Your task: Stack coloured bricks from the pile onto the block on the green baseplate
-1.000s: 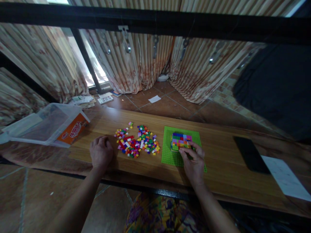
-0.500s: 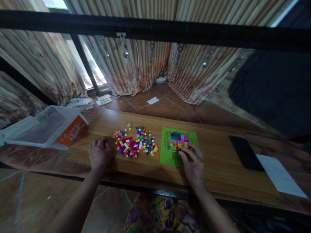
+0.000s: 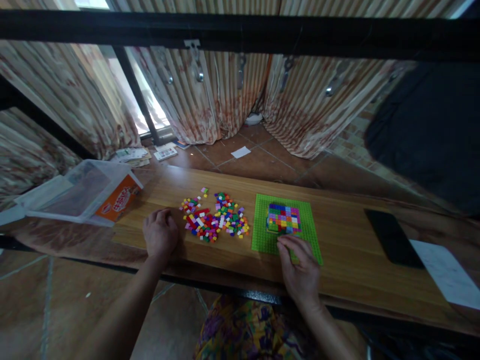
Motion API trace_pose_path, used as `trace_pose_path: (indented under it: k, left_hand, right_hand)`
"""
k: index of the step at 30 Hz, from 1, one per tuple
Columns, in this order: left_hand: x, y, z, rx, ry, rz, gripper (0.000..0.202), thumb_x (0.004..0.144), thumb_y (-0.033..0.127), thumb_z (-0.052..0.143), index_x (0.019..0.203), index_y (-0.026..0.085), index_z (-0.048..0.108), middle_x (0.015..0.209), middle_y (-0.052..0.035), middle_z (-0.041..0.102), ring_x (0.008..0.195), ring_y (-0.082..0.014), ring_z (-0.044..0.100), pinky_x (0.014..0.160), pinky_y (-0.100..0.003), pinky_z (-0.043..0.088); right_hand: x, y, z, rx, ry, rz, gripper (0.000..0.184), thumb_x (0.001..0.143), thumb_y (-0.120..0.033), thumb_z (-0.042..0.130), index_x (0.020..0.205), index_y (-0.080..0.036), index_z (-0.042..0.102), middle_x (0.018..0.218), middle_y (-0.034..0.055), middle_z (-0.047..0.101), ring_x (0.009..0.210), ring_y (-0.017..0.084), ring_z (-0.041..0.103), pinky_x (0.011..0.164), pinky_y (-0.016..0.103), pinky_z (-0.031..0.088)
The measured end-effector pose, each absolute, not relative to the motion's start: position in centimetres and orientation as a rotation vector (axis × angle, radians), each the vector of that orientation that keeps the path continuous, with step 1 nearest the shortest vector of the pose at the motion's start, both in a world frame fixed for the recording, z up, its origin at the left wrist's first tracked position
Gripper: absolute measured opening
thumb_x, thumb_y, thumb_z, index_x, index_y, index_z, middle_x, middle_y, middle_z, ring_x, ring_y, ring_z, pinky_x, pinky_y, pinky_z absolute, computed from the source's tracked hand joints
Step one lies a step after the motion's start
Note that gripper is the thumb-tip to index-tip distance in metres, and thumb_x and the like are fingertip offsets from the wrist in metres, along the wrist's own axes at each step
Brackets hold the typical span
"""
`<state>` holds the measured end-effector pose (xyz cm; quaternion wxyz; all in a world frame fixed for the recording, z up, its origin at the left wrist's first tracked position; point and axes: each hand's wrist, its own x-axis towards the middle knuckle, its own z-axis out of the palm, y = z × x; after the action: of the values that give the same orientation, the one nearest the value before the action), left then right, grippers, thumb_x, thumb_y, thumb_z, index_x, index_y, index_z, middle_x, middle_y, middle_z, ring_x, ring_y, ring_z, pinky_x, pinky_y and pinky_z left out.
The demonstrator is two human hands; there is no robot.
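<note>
My right hand (image 3: pixel 302 265) is over the front part of a green studded baseplate (image 3: pixel 260 241), thumb and forefinger pinched together. A small dark green toy brick (image 3: pixel 281 232) shows at those fingertips, partly hidden by them. Just beyond lies a rectangular patch of many-coloured toy bricks (image 3: pixel 284 216), built up on the baseplate; the fingers cover its front edge in part. My left hand (image 3: pixel 160 234) rests on the table with its fingers curled in, and nothing shows in it. To its right is a loose pile of small coloured bricks (image 3: pixel 210 225).
A clear plastic box (image 3: pixel 86 200) with an orange label stands at the table's left end. On the right lie a black phone-like slab (image 3: pixel 393 239) and a white paper sheet (image 3: pixel 446 270). A dark metal bar (image 3: pixel 240 35) crosses above, in front of striped curtains (image 3: pixel 232 100).
My right hand has drawn back slightly from the brick patch towards its front edge, uncovering more of it. My left hand stays resting on the table. The whole view has shifted a little.
</note>
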<state>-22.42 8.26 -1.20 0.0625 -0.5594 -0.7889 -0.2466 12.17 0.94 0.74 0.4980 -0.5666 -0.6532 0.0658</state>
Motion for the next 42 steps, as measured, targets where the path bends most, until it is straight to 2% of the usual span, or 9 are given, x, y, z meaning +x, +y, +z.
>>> trace_pose_path:
  k: [6, 13, 23, 29, 37, 42]
  left_hand:
    - [-22.2, 8.1, -1.1, -1.691, -2.387, -0.785, 0.032, 0.086, 0.025, 0.042, 0.106, 0.015, 0.065, 0.110, -0.0135, 0.063, 0.105, -0.0285, 0.054, 0.096, -0.043, 0.042]
    - [-22.1, 8.0, -1.2, -1.684, -2.399, -0.787, 0.032, 0.086, 0.023, 0.043, 0.106, 0.015, 0.066, 0.109, -0.0129, 0.064, 0.103, -0.0274, 0.054, 0.095, -0.041, 0.042]
    - [-21.9, 8.0, -1.3, -1.667, -2.417, -0.852, 0.030, 0.085, 0.022, 0.044, 0.104, 0.016, 0.066, 0.108, -0.0127, 0.063, 0.104, -0.0273, 0.054, 0.096, -0.042, 0.042]
    - [-21.9, 8.0, -1.3, -1.668, -2.403, -0.860, 0.029, 0.086, 0.023, 0.043, 0.104, 0.015, 0.065, 0.108, -0.0129, 0.063, 0.104, -0.0270, 0.053, 0.096, -0.042, 0.042]
    - [-21.9, 8.0, -1.4, -1.661, -2.417, -0.863, 0.028, 0.086, 0.022, 0.045, 0.104, 0.016, 0.066, 0.110, -0.0121, 0.063, 0.104, -0.0269, 0.054, 0.095, -0.041, 0.043]
    - [-22.0, 8.0, -1.5, -1.663, -2.403, -0.858, 0.028, 0.086, 0.021, 0.045, 0.104, 0.016, 0.066, 0.109, -0.0124, 0.063, 0.104, -0.0270, 0.054, 0.096, -0.041, 0.043]
  right_hand:
    - [8.1, 0.9, 0.3, -1.325, -1.839, 0.345, 0.018, 0.093, -0.024, 0.051, 0.095, -0.025, 0.069, 0.091, 0.0040, 0.069, 0.089, 0.019, 0.063, 0.080, 0.035, 0.052]
    - [5.0, 2.4, -0.4, -1.274, -1.942, 0.338, 0.017, 0.093, -0.022, 0.051, 0.092, -0.023, 0.068, 0.088, 0.0046, 0.068, 0.086, 0.020, 0.060, 0.080, 0.035, 0.049]
    - [1.3, 3.8, -0.2, -1.206, -2.112, 0.403, 0.019, 0.092, -0.018, 0.050, 0.097, -0.026, 0.067, 0.091, 0.0051, 0.065, 0.090, 0.022, 0.057, 0.080, 0.037, 0.047]
    - [-0.2, 4.9, 0.1, -1.241, -2.171, 0.340, 0.013, 0.091, -0.026, 0.056, 0.095, -0.026, 0.068, 0.089, 0.0048, 0.063, 0.090, 0.023, 0.054, 0.081, 0.037, 0.044]
    - [1.7, 5.8, -0.2, -1.250, -2.181, 0.201, 0.018, 0.091, -0.019, 0.053, 0.088, -0.026, 0.070, 0.089, 0.0055, 0.062, 0.088, 0.023, 0.052, 0.080, 0.038, 0.042]
    - [1.4, 6.2, 0.2, -1.260, -2.179, 0.197, 0.017, 0.091, -0.021, 0.053, 0.093, -0.025, 0.070, 0.094, 0.0057, 0.062, 0.090, 0.022, 0.051, 0.082, 0.037, 0.042]
